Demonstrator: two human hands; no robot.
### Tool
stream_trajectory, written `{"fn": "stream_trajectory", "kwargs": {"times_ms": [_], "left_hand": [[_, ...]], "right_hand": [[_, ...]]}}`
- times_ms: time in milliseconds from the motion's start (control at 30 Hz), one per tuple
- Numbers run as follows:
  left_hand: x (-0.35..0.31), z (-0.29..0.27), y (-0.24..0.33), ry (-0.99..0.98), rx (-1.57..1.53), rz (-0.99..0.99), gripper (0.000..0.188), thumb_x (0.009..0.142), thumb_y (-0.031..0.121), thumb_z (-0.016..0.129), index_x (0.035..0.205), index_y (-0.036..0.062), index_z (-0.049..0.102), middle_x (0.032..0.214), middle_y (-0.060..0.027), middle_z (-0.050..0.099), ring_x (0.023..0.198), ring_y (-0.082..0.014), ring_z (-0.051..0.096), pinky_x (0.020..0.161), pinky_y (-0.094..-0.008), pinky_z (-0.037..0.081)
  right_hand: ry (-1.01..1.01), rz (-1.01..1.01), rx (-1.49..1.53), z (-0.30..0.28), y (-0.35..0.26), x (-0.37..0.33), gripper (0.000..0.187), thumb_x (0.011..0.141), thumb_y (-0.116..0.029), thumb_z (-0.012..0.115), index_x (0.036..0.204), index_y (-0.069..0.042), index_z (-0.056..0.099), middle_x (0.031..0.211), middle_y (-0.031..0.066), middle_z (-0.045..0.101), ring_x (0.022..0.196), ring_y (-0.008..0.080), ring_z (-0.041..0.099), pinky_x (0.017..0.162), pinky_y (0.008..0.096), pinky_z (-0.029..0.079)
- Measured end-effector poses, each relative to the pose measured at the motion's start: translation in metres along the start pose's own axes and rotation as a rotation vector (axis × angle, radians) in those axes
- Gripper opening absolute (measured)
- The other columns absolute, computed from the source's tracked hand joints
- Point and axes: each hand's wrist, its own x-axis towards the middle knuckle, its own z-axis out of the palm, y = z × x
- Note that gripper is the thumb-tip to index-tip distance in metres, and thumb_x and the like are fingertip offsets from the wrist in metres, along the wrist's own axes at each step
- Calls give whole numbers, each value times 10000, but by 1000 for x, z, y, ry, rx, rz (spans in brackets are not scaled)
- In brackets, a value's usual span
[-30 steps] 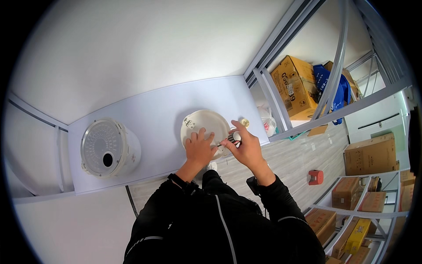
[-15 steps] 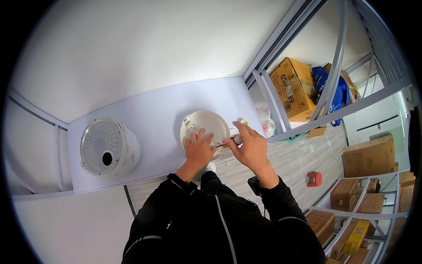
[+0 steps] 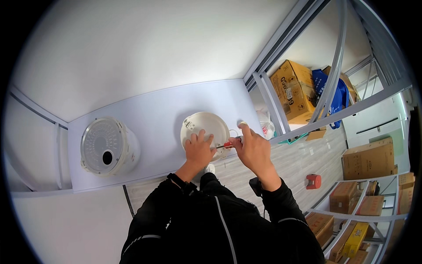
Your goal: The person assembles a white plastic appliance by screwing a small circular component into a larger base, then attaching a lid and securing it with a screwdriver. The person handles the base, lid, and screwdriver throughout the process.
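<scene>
A round white plastic cover (image 3: 198, 122), shallow like a dish with a raised rim, lies on the bench in front of me. My left hand (image 3: 198, 150) rests on its near part with the fingers spread, the thumb close to a screwdriver shaft. The screwdriver (image 3: 228, 144) has a red and grey handle and lies almost level. My right hand (image 3: 255, 153) is closed around that handle, with its index finger stretched forward. The shaft points left toward the cover beside my left thumb; what its tip touches is too small to tell.
To the left on the pale bench (image 3: 158, 114) stands a white round appliance (image 3: 103, 147) with a dark hole in its top. A metal frame (image 3: 281, 105) borders the right end. Beyond are a yellow carton (image 3: 292, 88), a red stool (image 3: 313, 181) and shelves of boxes (image 3: 345, 196).
My right hand has turned and shifted slightly right on the screwdriver, so more of the red handle shows. My left hand and the cover stay in place.
</scene>
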Motion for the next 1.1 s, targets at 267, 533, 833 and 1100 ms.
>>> {"fn": "stream_trajectory", "kwargs": {"times_ms": [267, 533, 833, 1100], "left_hand": [[-1, 1, 1, 13, 11, -4, 618, 776, 481, 841, 1346, 261, 748, 1427, -22, 533, 1182, -282, 496, 899, -470, 437], [-1, 1, 2, -8, -3, -19, 618, 785, 471, 844, 1359, 268, 741, 1438, -23, 528, 1198, -286, 488, 923, -475, 430], [0, 1, 4, -16, -3, -21, 638, 777, 455, 858, 1372, 263, 729, 1446, -29, 524, 1204, -289, 487, 923, -483, 427], [-2, 2, 5, 18, 21, -20, 637, 769, 460, 860, 1359, 254, 737, 1429, -29, 530, 1192, -287, 490, 914, -478, 429]], "right_hand": [[133, -166, 75, 1, -8, -5, 443, 993, -440, 708, 1155, -39, 611, 905, 178, 690, 785, 372, 719, 599, 464, 545], [0, 139, -134, 8, -8, -1, 393, 915, -274, 782, 1151, -25, 591, 940, 177, 668, 836, 395, 691, 648, 466, 556], [-135, 99, -104, 8, 2, -3, 379, 947, -327, 756, 1138, -39, 600, 980, 195, 648, 863, 396, 675, 669, 478, 557], [77, -189, -28, 1, 7, -5, 465, 967, -433, 736, 1157, -29, 607, 902, 160, 673, 816, 361, 697, 632, 459, 552]]}}
